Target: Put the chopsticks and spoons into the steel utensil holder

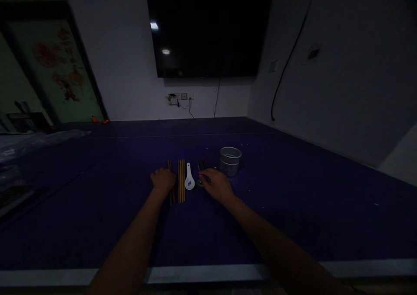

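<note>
My left hand (163,178) is closed around a few wooden chopsticks (172,196), whose ends stick out above and below the fingers. Beside them several more chopsticks (181,182) lie side by side in a row. A white soup spoon (189,181) with a blue mark in its bowl rests just right of that row, handle pointing away. My right hand (216,184) pinches a metal spoon (200,183) lying on the purple surface; the fingers partly cover it. Something dark by its handle is too dim to make out. A perforated metal holder (230,161) stands upright just beyond my right hand.
The purple tabletop (182,238) ends in a pale front edge. Clear plastic wrapping (39,142) lies at the left, with small orange items (99,120) at the far left. Tiny white specks dot the right side. A television (210,34) hangs on the wall.
</note>
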Motion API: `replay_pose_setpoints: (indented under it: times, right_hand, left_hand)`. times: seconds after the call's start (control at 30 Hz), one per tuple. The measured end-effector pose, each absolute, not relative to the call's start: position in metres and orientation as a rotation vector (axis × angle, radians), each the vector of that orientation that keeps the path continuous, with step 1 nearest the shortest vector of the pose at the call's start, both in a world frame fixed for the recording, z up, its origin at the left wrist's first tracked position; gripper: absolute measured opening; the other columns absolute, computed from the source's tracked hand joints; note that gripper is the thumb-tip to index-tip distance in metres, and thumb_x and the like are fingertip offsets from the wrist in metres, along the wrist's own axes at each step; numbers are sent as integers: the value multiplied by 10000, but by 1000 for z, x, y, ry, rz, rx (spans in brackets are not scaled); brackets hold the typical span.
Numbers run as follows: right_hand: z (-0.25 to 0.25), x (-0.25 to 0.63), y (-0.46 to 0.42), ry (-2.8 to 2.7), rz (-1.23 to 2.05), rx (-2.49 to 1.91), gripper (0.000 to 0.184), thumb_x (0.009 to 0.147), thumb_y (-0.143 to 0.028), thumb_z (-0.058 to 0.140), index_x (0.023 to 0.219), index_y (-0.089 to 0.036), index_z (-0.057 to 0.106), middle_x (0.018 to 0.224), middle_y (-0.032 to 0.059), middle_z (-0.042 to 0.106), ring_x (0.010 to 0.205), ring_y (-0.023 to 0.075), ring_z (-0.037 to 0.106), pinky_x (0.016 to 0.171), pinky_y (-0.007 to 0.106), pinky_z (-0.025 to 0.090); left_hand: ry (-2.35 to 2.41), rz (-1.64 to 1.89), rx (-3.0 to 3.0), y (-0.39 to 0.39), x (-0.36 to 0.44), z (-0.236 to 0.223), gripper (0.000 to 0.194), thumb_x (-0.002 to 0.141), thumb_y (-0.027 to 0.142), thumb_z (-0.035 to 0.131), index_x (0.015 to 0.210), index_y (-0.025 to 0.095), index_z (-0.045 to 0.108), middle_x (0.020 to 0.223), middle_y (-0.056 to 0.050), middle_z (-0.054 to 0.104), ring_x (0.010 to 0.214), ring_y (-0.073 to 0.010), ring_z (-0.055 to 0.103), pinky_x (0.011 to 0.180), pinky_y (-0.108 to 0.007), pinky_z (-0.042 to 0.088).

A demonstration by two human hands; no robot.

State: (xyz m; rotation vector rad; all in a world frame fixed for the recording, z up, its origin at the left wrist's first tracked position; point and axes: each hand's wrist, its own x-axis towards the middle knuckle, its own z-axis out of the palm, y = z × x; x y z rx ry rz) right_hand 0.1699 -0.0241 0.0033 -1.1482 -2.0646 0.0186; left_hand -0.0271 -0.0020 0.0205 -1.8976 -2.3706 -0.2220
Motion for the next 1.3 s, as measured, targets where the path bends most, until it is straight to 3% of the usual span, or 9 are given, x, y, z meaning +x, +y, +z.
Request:
replay_pose_setpoints:
  times: [0.47, 0.57, 0.7, 0.77, 0.83, 1.0, 1.17, 1.3]
  right_hand:
    - [5, 169, -26, -2061, 10, -1150, 229, 876, -237, 474, 966, -201, 681, 985, 59, 692, 916, 174, 629, 812, 285, 461]
    - [4, 169, -26, -2055, 13, -1141, 233, 875, -250, 475, 969, -200, 682, 985, 64, 691, 907, 178, 629, 802, 287, 460]
    - [5, 168, -26, -2009, 35, -1106, 246, 878, -275, 466, 973, -201, 681, 978, 67, 693, 868, 177, 631, 758, 279, 454]
    - [7, 168, -26, -1950, 84, -1092, 258, 883, -309, 456, 911, -200, 688, 891, 58, 701, 785, 169, 630, 698, 266, 445]
    - [11, 168, -25, -1867, 183, -1078, 323, 890, -369, 436, 777, -191, 679, 722, 36, 681, 646, 151, 603, 601, 246, 417]
    - [16, 167, -24, -1701, 542, -989, 512, 858, -537, 417, 517, -178, 544, 449, -17, 506, 444, 103, 470, 460, 217, 320]
    - [15, 159, -26, -1641, 849, -907, 538, 766, -633, 486, 502, -167, 531, 428, -32, 466, 391, 73, 387, 406, 207, 273]
    - [15, 155, -29, -1575, 984, -841, 463, 698, -612, 582, 585, -162, 581, 423, -54, 457, 368, 62, 382, 383, 192, 283]
  left_hand:
    - [-2383, -421, -1945, 4, -43, 24, 304, 768, 274, 453, 879, 113, 687, 951, -205, 666, 998, -320, 600, 826, -407, 416]
    - [-2367, -785, -2007, 9, -48, 27, 266, 767, 303, 461, 733, 138, 667, 836, -156, 667, 895, -287, 622, 754, -351, 426]
    - [-2159, -1423, -2291, 13, -35, 26, 335, 814, 383, 400, 657, 162, 595, 642, -27, 594, 648, -162, 569, 603, -248, 405]
    - [-1975, -1850, -2455, 11, -21, 23, 342, 808, 433, 404, 661, 169, 564, 595, 13, 537, 577, -128, 503, 556, -229, 389]
    - [-1827, -2034, -2581, 5, -6, 21, 321, 792, 453, 442, 668, 177, 548, 573, 37, 486, 557, -113, 459, 544, -221, 372]
    - [-1509, -2004, -2701, -14, 19, 28, 315, 816, 406, 470, 587, 190, 482, 611, 31, 438, 627, -117, 446, 635, -236, 378]
    - [-1399, -2042, -2602, -22, 26, 32, 306, 855, 381, 434, 619, 190, 473, 666, 24, 432, 665, -118, 444, 663, -242, 369]
    - [-1401, -2079, -2584, -23, 26, 31, 319, 856, 404, 436, 629, 186, 488, 675, 23, 433, 676, -119, 449, 673, -240, 370]
